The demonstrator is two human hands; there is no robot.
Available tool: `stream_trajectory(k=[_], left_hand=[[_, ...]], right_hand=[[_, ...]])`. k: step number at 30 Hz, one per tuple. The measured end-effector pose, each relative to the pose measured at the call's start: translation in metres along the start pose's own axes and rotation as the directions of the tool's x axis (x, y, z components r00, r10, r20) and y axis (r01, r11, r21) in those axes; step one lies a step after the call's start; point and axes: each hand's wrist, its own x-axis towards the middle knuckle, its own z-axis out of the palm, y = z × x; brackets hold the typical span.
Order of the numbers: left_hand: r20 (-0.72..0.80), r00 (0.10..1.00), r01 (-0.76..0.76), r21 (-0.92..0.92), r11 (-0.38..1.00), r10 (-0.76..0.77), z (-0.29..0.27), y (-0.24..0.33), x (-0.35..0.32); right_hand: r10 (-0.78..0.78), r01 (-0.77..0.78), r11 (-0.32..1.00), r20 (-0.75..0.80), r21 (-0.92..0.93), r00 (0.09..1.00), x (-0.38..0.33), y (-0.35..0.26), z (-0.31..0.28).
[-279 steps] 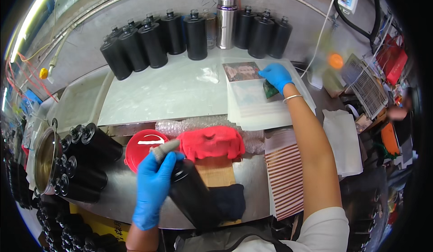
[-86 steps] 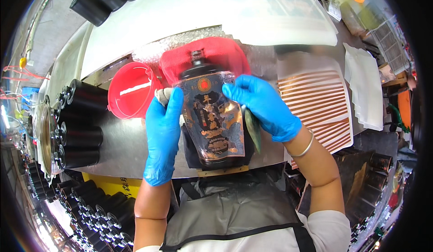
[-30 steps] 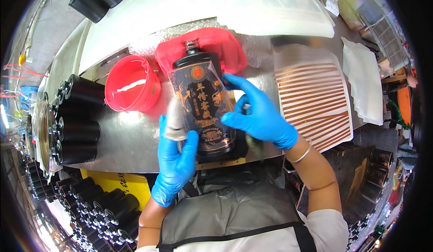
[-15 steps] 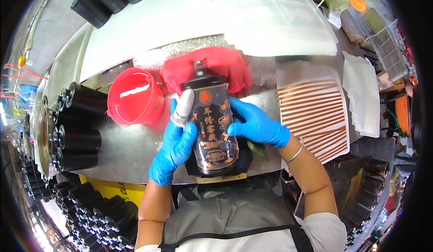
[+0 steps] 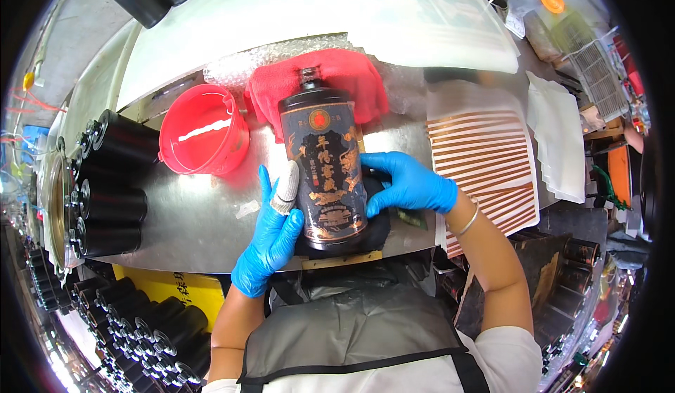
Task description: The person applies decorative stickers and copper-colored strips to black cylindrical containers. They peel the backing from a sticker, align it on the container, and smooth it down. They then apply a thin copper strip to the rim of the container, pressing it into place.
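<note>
A black bottle [image 5: 325,175] with a dark label, gold-orange figures and a red round emblem lies with its neck pointing away from me, over a dark support and a red cloth [image 5: 369,94]. My left hand [image 5: 267,242], in a blue glove with a whitish knit sleeve [image 5: 285,192] on one finger, lies along the bottle's left side, fingers stretched out. At its right side is my right hand [image 5: 411,185], also blue-gloved, thumb and fingers apart at the bottle's edge. Both thumbs are off the label face. Some right fingertips are hidden.
A red bucket [image 5: 204,136] stands left of the cloth. Several black bottles [image 5: 112,210] lie at the left, with more below the table edge. On the right is a sheet of brown-gold strips [image 5: 481,161] beside white sheets [image 5: 555,136]. Translucent sheeting [image 5: 281,20] covers the far side.
Both thumbs have come off the bottle's front, and my hands have eased apart to its sides. The whole view has shifted slightly, so the table items sit higher in the picture.
</note>
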Motion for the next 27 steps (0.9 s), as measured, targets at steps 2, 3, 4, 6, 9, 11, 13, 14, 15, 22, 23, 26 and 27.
stream_trajectory(k=[2,3,4,6,9,11,13,14,15,22,23,26,27], left_hand=[[-0.037,0.999,0.013,0.072,0.997,-0.01,0.0,0.012,-0.001],[-0.074,0.997,0.035,0.091,0.995,-0.028,0.001,0.023,-0.002],[-0.083,0.997,0.021,0.169,0.985,-0.007,0.004,0.029,-0.005],[-0.093,0.995,-0.002,0.321,0.947,0.034,0.008,0.038,-0.011],[-0.141,0.986,0.121,0.261,0.958,-0.086,0.02,0.036,-0.015],[-0.165,0.983,0.113,0.18,0.977,-0.084,0.022,0.025,-0.015],[-0.149,0.979,0.153,0.063,0.986,-0.142,0.022,0.031,-0.014],[-0.137,0.976,0.173,0.005,0.985,-0.171,0.021,0.036,-0.012],[-0.11,0.969,0.228,0.061,0.972,-0.22,0.017,0.044,-0.011],[-0.118,0.975,0.187,-0.021,0.982,-0.188,0.022,0.042,-0.003],[-0.125,0.97,0.189,-0.147,0.971,-0.208,0.022,0.039,-0.003],[-0.11,0.966,0.19,-0.309,0.932,-0.233,0.025,0.032,-0.006],[-0.085,0.966,0.212,-0.274,0.938,-0.244,0.024,0.03,-0.008]], right_hand=[[0.031,-0.031,0.995,-0.006,-0.092,1.0,0.002,-0.002,-0.006],[0.061,-0.062,0.998,-0.018,-0.021,0.998,0.002,-0.011,-0.005],[0.055,-0.056,0.997,-0.023,-0.056,0.998,0.006,-0.014,-0.003],[0.038,-0.043,0.99,-0.037,-0.133,0.999,0.014,-0.025,-0.001],[-0.063,0.069,0.995,-0.091,0.067,0.994,0.021,-0.007,0.005],[-0.043,0.051,0.994,-0.085,0.092,0.995,0.023,-0.005,0.0],[-0.023,0.037,0.988,-0.097,0.152,0.995,0.025,0.0,-0.002],[-0.05,0.061,0.993,-0.113,0.1,0.992,0.025,0.0,-0.001],[-0.082,0.089,0.995,-0.121,0.049,0.989,0.028,-0.002,0.002],[-0.131,0.035,0.951,-0.295,-0.308,0.947,0.014,-0.022,0.022],[-0.165,0.042,0.932,-0.318,-0.359,0.934,0.012,-0.019,0.025],[-0.234,0.049,0.876,-0.336,-0.48,0.912,0.005,-0.022,0.036],[-0.257,0.044,0.855,-0.349,-0.516,0.901,0.002,-0.022,0.04]])
